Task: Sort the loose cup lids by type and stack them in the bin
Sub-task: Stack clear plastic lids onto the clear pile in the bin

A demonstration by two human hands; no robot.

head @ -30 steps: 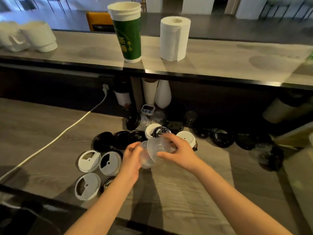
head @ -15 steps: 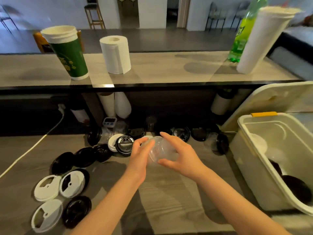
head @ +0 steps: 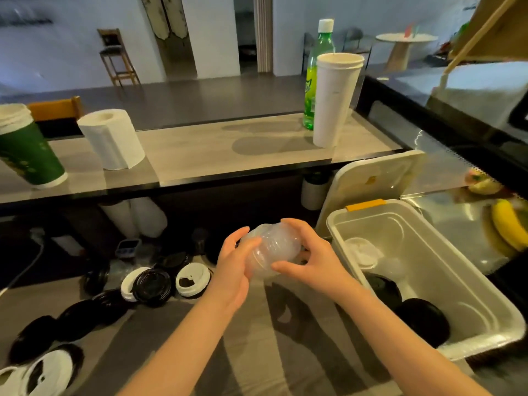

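Here both hands hold a stack of clear domed plastic lids (head: 274, 247) in the air above the grey wood-grain counter (head: 285, 352), just left of the white plastic bin (head: 463, 270). The left hand (head: 233, 270) cups the stack's left end, with its thumb lying across the front and its fingers lightly bent behind the rim. The right hand (head: 308, 261) wraps the other end, fingers curled over the top and thumb pressed underneath. Inside the bin lie a white flat lid (head: 361, 251) at the far end and black round lids (head: 423, 321) nearer the camera. On the counter to the left, loose lids are scattered, among them a black ridged lid (head: 151, 285) touching a white sip lid (head: 191, 280).
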